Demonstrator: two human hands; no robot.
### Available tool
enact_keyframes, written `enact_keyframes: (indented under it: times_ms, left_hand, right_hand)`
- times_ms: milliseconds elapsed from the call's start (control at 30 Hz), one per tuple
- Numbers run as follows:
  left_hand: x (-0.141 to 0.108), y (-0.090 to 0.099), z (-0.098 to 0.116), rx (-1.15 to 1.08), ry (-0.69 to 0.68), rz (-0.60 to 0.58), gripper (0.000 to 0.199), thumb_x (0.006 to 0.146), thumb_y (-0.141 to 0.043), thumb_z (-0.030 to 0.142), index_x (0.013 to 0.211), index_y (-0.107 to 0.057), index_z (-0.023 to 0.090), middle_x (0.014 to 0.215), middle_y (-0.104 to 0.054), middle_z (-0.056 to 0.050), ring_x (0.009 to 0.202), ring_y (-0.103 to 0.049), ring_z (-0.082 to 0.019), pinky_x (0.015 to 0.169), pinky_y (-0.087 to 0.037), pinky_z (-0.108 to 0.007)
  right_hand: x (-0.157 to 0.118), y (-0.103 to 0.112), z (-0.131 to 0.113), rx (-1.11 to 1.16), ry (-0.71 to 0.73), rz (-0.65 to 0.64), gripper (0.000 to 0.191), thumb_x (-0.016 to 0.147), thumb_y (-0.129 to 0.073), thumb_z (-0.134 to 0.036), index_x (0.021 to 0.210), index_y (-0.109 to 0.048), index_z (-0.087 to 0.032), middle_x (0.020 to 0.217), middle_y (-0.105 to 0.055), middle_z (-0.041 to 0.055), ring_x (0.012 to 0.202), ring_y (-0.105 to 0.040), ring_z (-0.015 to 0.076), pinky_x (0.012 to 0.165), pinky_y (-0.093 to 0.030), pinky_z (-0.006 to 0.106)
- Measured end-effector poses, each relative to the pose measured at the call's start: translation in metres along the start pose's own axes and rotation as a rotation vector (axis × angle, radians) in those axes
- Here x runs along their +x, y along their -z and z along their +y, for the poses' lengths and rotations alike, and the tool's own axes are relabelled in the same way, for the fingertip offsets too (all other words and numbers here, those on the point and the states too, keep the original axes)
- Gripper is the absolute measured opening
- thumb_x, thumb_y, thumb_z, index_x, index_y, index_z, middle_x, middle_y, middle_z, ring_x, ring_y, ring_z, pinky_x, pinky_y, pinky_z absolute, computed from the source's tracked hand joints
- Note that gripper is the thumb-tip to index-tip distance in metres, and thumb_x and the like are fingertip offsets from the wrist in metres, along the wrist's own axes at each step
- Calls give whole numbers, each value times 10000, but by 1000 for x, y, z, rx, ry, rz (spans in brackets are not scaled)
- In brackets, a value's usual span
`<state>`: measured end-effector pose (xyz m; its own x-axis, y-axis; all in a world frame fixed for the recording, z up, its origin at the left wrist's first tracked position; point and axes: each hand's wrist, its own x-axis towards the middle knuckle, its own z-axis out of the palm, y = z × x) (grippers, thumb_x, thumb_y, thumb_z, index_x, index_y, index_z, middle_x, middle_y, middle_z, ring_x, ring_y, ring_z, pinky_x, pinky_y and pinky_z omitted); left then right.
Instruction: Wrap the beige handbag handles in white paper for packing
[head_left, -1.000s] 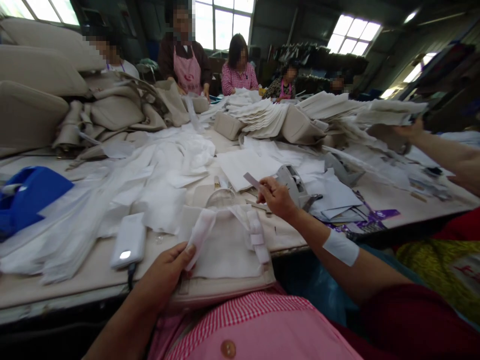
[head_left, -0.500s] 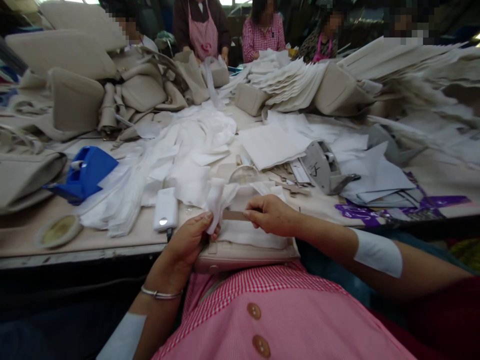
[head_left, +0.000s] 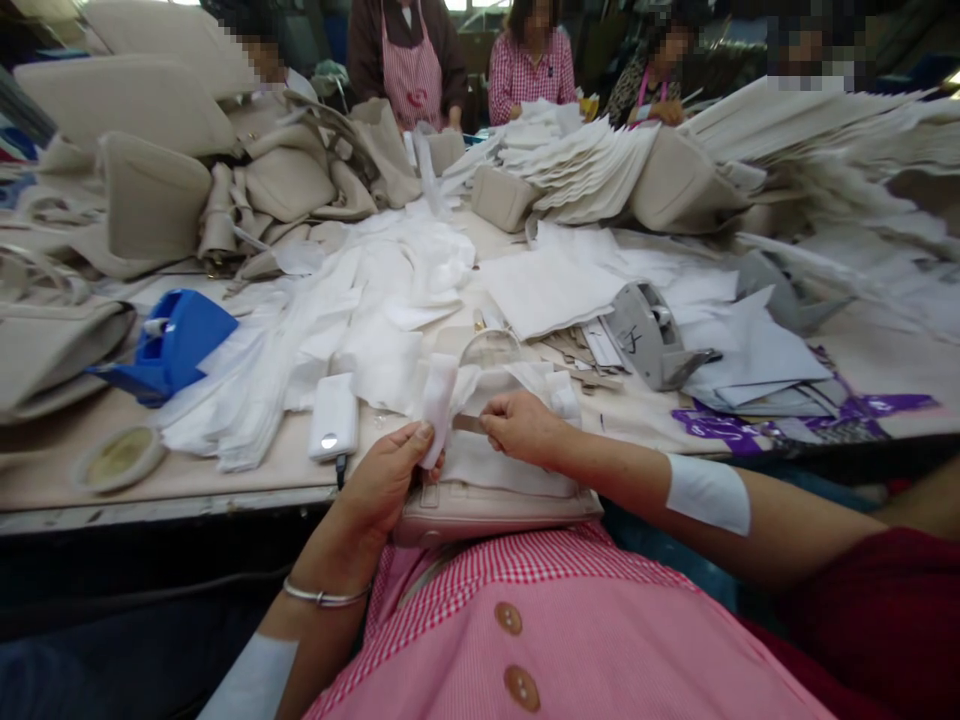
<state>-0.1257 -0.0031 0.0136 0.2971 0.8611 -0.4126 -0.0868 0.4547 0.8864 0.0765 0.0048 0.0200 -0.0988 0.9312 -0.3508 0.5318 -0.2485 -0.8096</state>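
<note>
A pale beige handbag [head_left: 499, 512] rests between my lap and the table edge, a white sheet [head_left: 517, 466] lying over its upper side. My left hand [head_left: 386, 478], closed at the bag's left end, pinches a white wrapping strip [head_left: 439, 402] between thumb and fingers. The strip stands upright and bends over the left end of a narrow brown strap [head_left: 469, 424]. My right hand [head_left: 525, 428] is closed on the strap's other end, above the bag. A clear curved handle [head_left: 489, 335] shows just behind the hands. The strap's left end is hidden by the wrapping.
A white power bank [head_left: 333, 418] with a cable lies left of my hands. Blue [head_left: 180, 345] and grey [head_left: 646, 335] tape dispensers flank loose white sheets [head_left: 555, 285]. A round dish [head_left: 120, 458] sits far left. Beige bags [head_left: 154, 205] pile up behind; several people work across the table.
My right hand has shifted slightly left and its forearm has swung inward. The brown strap shows shorter between the hands. The left hand has barely moved.
</note>
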Motion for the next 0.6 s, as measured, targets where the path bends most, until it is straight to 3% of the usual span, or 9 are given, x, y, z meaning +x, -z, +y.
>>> enact_keyframes:
  times_ms: [267, 500, 600]
  left_hand:
    - [-4, -7, 4, 164, -76, 13, 408, 779, -655, 555, 719, -605, 154, 574, -539, 20, 513, -440, -93, 506, -346, -193]
    - [-10, -16, 7, 292, -117, -3, 350, 807, -611, 525, 825, -657, 178, 641, -563, 6, 566, -478, -132, 506, -387, -219]
    - [-10, -14, 5, 355, -152, 6, 359, 830, -574, 527, 847, -654, 177, 635, -563, 7, 551, -490, -139, 510, -407, -236]
  right_hand:
    - [-3, 1, 4, 41, -2, -11, 149, 782, -545, -200, 659, -619, -161, 467, -547, -37, 383, -431, 68, 398, -279, 206]
    - [1, -19, -5, 521, -1, -79, 152, 750, -601, -307, 691, -557, -174, 521, -535, -57, 352, -369, 49, 346, -229, 192]
    - [5, -27, -2, 677, -16, -129, 118, 660, -643, -257, 703, -584, -164, 513, -520, -61, 375, -371, 52, 348, -233, 181]
